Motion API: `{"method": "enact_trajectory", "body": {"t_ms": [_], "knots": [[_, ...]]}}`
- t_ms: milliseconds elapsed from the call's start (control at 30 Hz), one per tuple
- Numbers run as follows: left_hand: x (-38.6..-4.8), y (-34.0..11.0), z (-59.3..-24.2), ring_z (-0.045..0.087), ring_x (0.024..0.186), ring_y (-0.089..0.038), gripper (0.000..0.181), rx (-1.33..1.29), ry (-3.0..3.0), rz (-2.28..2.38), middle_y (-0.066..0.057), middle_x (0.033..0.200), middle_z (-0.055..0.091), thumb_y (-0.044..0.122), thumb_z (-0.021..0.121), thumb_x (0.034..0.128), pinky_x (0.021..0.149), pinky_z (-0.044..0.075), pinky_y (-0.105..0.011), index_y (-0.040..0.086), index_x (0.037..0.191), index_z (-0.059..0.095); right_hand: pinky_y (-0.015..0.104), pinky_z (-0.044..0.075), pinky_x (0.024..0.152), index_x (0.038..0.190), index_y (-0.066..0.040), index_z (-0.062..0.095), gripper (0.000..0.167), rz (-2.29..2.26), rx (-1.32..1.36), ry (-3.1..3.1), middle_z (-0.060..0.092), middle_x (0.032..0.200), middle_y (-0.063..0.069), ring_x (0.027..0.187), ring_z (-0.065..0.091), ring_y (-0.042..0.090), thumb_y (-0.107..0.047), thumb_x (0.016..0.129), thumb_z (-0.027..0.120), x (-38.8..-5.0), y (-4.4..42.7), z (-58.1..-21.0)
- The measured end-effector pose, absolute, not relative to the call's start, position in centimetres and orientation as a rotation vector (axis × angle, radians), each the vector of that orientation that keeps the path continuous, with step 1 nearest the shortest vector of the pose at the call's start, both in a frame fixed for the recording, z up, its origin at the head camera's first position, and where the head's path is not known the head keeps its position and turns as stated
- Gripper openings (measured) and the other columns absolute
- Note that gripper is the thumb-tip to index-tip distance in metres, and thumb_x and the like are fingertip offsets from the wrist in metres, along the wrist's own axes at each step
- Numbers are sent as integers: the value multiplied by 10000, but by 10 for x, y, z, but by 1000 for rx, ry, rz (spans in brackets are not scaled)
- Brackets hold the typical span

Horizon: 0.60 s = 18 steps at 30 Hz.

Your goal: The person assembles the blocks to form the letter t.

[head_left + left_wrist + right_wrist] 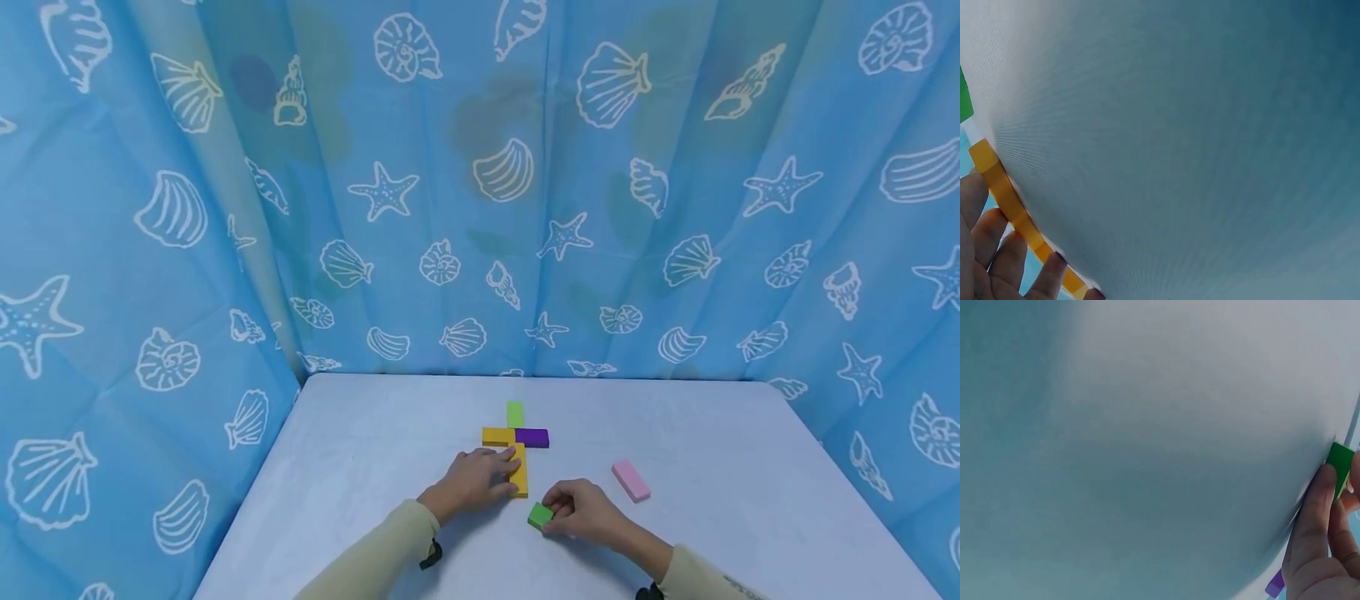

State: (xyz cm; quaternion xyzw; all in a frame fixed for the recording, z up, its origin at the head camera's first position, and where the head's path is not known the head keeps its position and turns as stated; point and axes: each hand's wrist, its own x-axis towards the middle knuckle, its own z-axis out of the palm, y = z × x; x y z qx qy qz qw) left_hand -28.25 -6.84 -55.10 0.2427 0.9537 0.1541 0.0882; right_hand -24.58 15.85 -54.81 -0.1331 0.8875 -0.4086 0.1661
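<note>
In the head view, a yellow block (519,475) lies lengthwise on the table, just below another yellow block (496,436) and a purple block (533,438) set side by side. A light green block (514,414) lies beyond these two. My left hand (475,480) touches the near yellow block from the left, its fingertips along the side; the left wrist view shows the fingers fairly straight against yellow (1013,209). Between thumb and fingers, my right hand (588,512) pinches a green block (538,517), near the yellow block's lower end. The green block (1339,464) is partly covered by the fingers.
A pink block (631,481) lies apart, to the right beyond my right hand. The white table (360,450) carries all the blocks. A blue curtain (450,208) with shell prints hangs behind the table and along both sides.
</note>
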Motion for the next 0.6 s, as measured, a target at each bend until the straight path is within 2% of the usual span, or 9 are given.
{"method": "enact_trajectory", "body": {"t_ms": [167, 600], "knots": [[-282, -68, -552, 461, 1387, -225, 512, 741, 2849, 452, 116, 1538, 437, 492, 591, 957, 1093, 384, -598, 305, 1428, 526, 207, 486, 599, 929, -69, 712, 244, -1165, -346, 2578, 648, 789, -15, 702, 573, 106, -129, 745, 860, -243, 153, -547], [-284, -67, -555, 467, 1385, -225, 513, 733, 2859, 431, 117, 1534, 442, 495, 603, 949, 1085, 394, -597, 311, 1422, 533, 220, 478, 588, 928, -72, 721, 233, -1184, -234, 2560, 640, 770, -8, 687, 558, 119, -140, 751, 855, -245, 139, -550]]}}
